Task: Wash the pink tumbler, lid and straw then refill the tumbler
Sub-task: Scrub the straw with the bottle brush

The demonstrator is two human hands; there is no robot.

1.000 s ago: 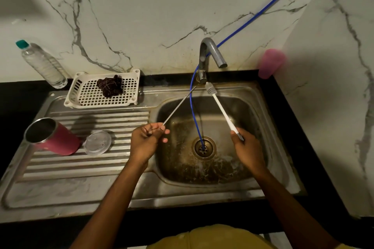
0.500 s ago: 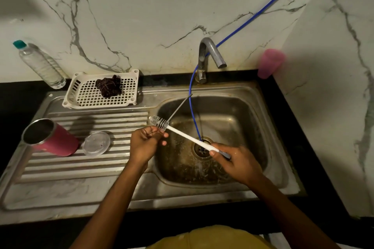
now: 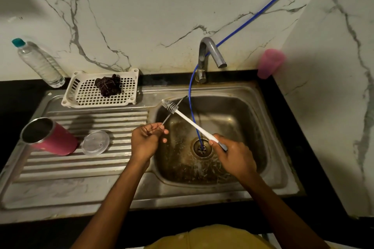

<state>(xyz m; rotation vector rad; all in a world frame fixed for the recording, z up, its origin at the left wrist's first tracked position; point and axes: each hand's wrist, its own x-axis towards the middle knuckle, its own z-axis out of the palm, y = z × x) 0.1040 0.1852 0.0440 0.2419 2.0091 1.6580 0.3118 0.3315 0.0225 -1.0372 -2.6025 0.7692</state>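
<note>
My left hand [image 3: 146,140] pinches the lower end of a thin metal straw [image 3: 174,110], which slants up and right over the sink basin's left rim. My right hand [image 3: 232,154] grips the white handle of a small bristle brush [image 3: 190,122]. The brush head [image 3: 169,105] crosses the straw near its upper part. The pink tumbler [image 3: 50,137] lies tilted on the drainboard at left, its open steel mouth facing up-left. The clear lid [image 3: 96,142] lies flat beside it.
A steel sink [image 3: 269,131] with a drain [image 3: 202,147] sits under a grey tap [image 3: 210,52]. A blue hose [image 3: 192,95] runs from the wall into the drain. A white basket [image 3: 81,97] holds a dark scrubber [image 3: 108,85]. A water bottle [image 3: 38,62] and pink cup [image 3: 270,62] stand at the back.
My right hand swung the brush from pointing at the tap down to the left hand, then moved its head up along the straw. The left hand stayed in place.
</note>
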